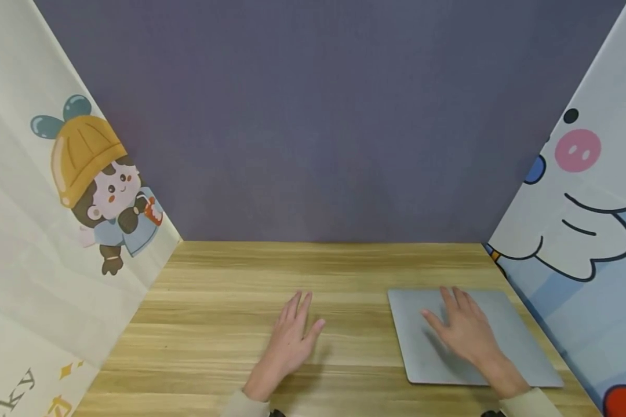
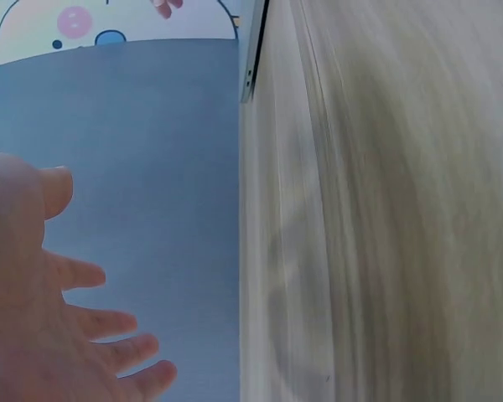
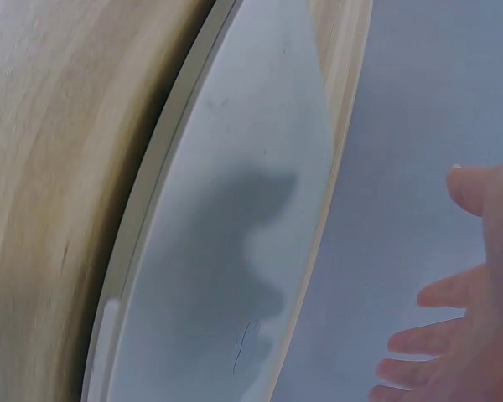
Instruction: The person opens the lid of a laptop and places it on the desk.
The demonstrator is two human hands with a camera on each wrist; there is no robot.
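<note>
A closed grey laptop [image 1: 414,341] lies flat on the right part of the wooden table. Over its lid hovers my right hand [image 1: 466,333], fingers straight and thumb spread, casting a shadow; in the right wrist view a gap shows between this hand [image 3: 453,327] and the lid [image 3: 235,151]. My left hand [image 1: 289,341] is held above the table to the left of the laptop, with its fingers extended and nothing in them. The left wrist view shows its open palm [image 2: 33,310] and the laptop's side edge [image 2: 251,50] at the top.
The wood-grain table [image 1: 214,324] meets a dark grey-blue wall panel [image 1: 313,127] at the back. A white sheet with a cartoon child [image 1: 117,191] stands on the left. A blue and white cartoon sheet [image 1: 600,231] borders the right side, close to the laptop.
</note>
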